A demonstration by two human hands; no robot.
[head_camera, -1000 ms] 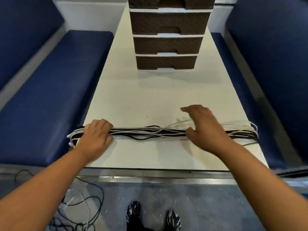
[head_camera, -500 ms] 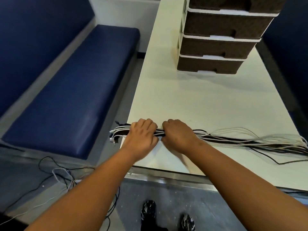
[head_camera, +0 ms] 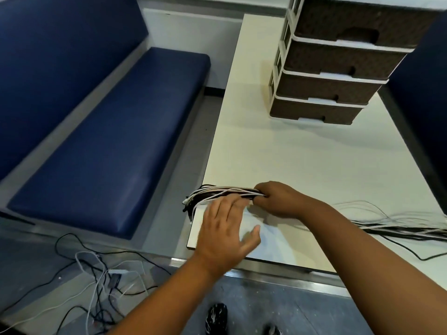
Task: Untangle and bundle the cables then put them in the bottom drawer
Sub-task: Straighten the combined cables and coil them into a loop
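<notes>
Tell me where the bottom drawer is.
In the head view, the bottom drawer is upper right: the lowest of the brown drawers stacked at the table's far end, closed, well beyond the cables.

Cable bundle [head_camera: 217,193]: black and white cables gathered side by side into one long flat sheaf, lying across the near part of the table, its looped left end jutting over the table's left edge and its right end fanning loose. Bottom drawer [head_camera: 314,113]: brown woven-look front, white handle, closed, lowest of the stacked unit.
</notes>
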